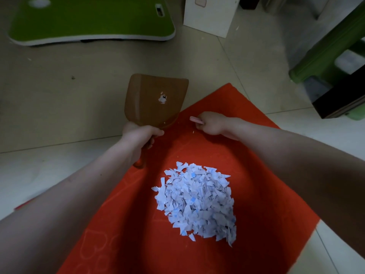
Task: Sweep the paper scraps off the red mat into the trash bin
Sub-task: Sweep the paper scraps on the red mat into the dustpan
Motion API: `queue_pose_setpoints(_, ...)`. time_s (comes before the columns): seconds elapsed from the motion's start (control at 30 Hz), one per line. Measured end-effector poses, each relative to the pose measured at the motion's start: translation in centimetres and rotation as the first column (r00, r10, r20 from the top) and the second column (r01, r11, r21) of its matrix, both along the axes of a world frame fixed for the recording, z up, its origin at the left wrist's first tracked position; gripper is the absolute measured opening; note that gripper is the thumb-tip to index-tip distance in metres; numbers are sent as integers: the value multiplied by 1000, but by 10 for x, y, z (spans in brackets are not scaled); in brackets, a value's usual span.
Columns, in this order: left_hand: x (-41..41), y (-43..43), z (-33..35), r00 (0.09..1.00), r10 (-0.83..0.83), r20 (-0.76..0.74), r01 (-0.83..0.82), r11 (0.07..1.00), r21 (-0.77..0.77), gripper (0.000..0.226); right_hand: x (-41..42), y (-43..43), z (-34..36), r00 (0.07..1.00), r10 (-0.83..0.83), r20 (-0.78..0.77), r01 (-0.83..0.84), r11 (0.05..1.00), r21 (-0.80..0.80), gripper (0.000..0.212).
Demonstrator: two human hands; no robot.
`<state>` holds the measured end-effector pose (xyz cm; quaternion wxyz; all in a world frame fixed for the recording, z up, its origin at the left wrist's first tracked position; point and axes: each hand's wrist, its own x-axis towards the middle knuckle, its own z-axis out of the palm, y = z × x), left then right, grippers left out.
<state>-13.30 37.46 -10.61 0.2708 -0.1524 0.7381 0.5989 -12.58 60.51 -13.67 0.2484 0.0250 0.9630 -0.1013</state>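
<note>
While left hand [141,133] grips dustpan [156,99], right hand [211,123] pink tool [195,119], pale scraps [197,202] lie heaped.

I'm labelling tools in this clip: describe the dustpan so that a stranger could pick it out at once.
Start at the red mat on the tiled floor, with its pile of paper scraps. Just past the mat's far left edge, the left hand grips the handle of the dustpan. It is the only brown, flat scoop there, with a torn white sticker on it.
</note>
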Motion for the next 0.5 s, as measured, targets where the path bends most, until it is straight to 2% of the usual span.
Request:
queue_pose_setpoints(0.1,-1,-2,0,1000,5,-2,-5,1000,-3,23,0,4,6,998,44,-42,-43,999,25,18)
queue_pose_setpoints(0.27,0,0,3,1000,6,-7,-7,1000,-8,23,7,0,-7,975,21,-221,-20,1000,8,16)
queue_pose_setpoints(0.37,1,2,3,1000,-2,-10,2,1000,-2,24,9,-3,-14,969,42,-244,-30,998,53,12)
queue_pose_setpoints(0.43,2,2,1,1000,-8,-8,8,1000,-1,23,8,-3,-15,964,107,-244,-85,991,100,27)
queue_pose_setpoints(0.5,3,2,0,1000,-10,-5,10,1000,3,24,8,-1,-14,951,210,-228,-174,971,167,27)
